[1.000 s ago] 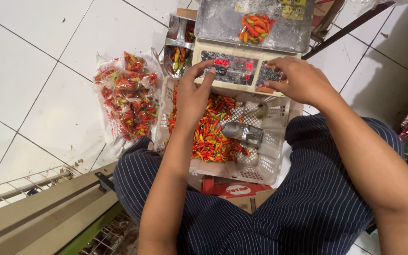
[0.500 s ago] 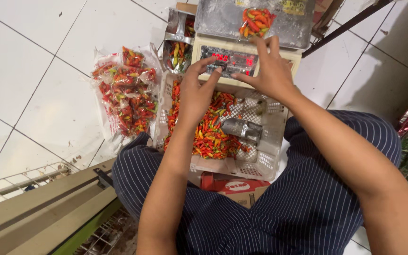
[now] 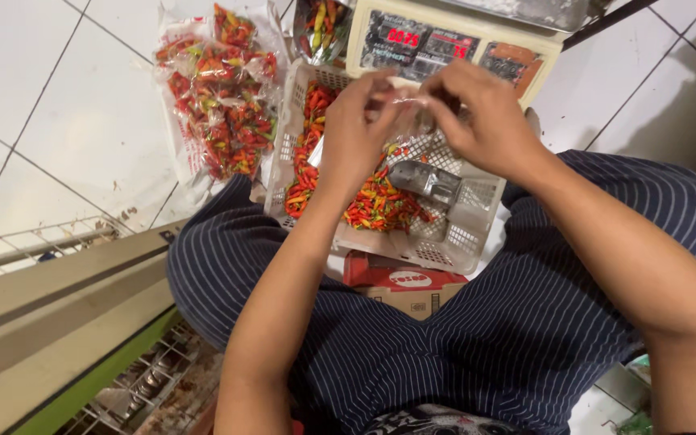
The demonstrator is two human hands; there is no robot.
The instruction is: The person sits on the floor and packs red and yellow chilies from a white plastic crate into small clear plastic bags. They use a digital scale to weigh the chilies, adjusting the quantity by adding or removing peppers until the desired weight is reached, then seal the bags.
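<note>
Fingers of left hand [image 3: 356, 129] and right hand [image 3: 485, 121] pinched together on a small clear plastic bag [image 3: 408, 109], held just above the white basket [image 3: 453, 234] of chilies [image 3: 376, 205], scale [image 3: 453, 44] just beyond the basket

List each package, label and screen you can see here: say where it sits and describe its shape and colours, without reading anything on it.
Scale screen: top centre, dark panels, red digits.
Chilli packets: upper left on floor, clear bags, red, orange, green.
Cardboard box: under the white basket, red and brown.
Clear bag: between both hands.

scale [image 3: 453, 44]: top cut off | basket [image 3: 461, 242]: far rim behind hands
</note>
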